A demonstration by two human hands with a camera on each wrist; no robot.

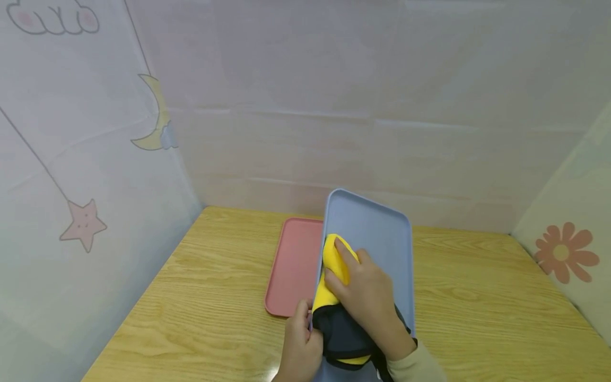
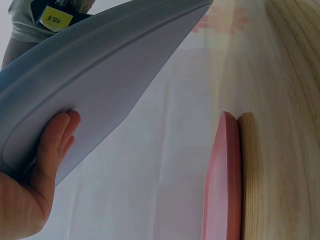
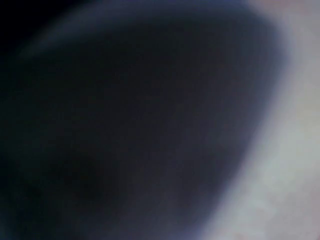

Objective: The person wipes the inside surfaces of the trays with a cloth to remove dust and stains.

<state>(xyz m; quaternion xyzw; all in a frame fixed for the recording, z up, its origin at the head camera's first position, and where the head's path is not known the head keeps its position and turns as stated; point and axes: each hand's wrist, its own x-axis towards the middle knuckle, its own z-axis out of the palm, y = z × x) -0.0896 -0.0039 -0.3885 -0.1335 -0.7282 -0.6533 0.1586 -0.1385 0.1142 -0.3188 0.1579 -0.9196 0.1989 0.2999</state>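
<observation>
A blue rectangular tray (image 1: 369,225) is held up at a tilt above the table. My left hand (image 1: 302,347) grips its left edge, and in the left wrist view the fingers (image 2: 56,137) lie against the tray's underside. On the tray's inner face, along the left side, my right hand (image 1: 369,292) holds a yellow and dark grey cloth (image 1: 341,331), its fingers bunching the yellow part near the rim. The dark part of the cloth hangs over the tray's lower area, partly hidden by the right forearm. Only a dark blur fills the right wrist view.
A pink tray (image 1: 292,270) lies on the wooden table (image 1: 205,297) behind and left of the blue one, which overlaps it in the head view. Pale printed fabric walls (image 1: 305,116) stand along the table's back and sides.
</observation>
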